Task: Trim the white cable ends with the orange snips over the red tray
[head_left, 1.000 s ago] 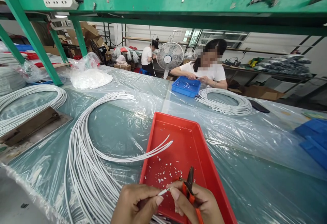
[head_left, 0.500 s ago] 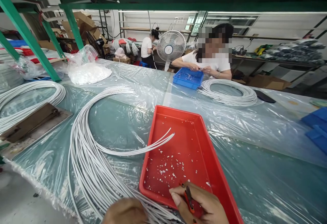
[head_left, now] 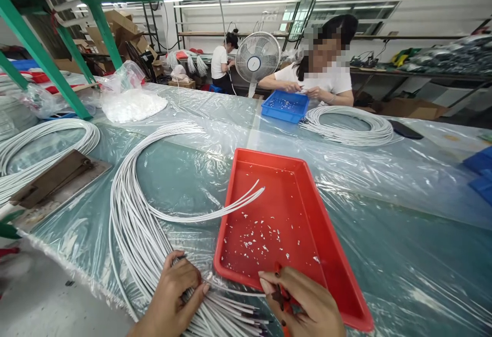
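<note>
Hands busy: left (head_left: 175, 296) pinching the wires (head_left: 134, 229), right (head_left: 303, 303) gripping pliers (head_left: 280, 296) over the tray (head_left: 307, 173), and those loose ends could tangle.

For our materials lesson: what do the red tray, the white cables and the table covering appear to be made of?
Red tray: likely moulded plastic, smooth, with a uniform colour and rounded rim.
White cables: probably plastic-sheathed wire, matt and bending in loose curves.
Table covering: thin clear plastic film, wrinkled and glossy with glare.
</note>
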The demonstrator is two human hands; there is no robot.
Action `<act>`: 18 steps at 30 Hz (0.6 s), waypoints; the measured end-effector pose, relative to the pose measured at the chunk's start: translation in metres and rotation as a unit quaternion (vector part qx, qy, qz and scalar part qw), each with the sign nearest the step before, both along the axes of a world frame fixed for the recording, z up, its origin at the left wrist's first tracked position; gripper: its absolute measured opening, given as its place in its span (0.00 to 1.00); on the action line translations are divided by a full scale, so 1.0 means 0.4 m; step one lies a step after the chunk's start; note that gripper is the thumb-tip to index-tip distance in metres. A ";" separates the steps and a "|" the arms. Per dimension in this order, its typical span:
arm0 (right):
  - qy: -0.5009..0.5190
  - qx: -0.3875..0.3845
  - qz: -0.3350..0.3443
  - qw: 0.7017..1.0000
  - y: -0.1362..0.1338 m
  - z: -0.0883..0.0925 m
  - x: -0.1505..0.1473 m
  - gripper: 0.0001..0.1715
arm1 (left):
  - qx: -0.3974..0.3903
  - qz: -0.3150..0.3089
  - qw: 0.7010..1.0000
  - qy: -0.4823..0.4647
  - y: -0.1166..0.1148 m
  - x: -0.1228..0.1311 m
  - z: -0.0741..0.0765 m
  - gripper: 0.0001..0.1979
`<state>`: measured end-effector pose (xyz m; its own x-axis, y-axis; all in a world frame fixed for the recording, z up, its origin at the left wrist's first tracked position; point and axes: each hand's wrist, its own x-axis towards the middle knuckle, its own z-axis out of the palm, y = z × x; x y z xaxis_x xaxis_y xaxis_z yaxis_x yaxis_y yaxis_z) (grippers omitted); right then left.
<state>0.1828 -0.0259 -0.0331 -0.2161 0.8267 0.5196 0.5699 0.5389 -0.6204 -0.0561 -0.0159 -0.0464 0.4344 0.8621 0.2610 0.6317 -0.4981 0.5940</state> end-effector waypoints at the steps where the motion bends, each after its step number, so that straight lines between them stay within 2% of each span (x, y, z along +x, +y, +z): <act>1: -0.014 0.016 0.001 1.000 -0.002 -0.007 0.006 0.08 | -0.013 -0.013 1.000 0.005 -0.002 -0.004 0.001 0.11; 7: -0.056 0.093 -0.004 0.994 -0.019 -0.034 0.038 0.16 | -0.083 -0.063 0.994 0.019 -0.011 -0.017 0.020 0.10; 9: -0.078 0.129 -0.017 0.988 -0.025 -0.034 0.047 0.15 | -0.092 -0.052 0.994 0.027 -0.013 -0.015 0.019 0.12; 13: -0.105 0.188 -0.036 0.976 -0.029 -0.032 0.060 0.16 | -0.079 0.014 0.996 0.033 -0.014 -0.007 0.000 0.20; 18: -0.097 0.226 -0.043 0.968 -0.031 -0.024 0.066 0.16 | -0.077 0.024 0.995 0.058 -0.011 0.000 0.001 0.22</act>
<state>0.2091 -0.0385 -0.0427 -0.2865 0.5425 0.7897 0.7061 0.6766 -0.2087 -0.0562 -0.0204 -0.0459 0.4106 0.9087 0.0752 0.7218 -0.3743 0.5822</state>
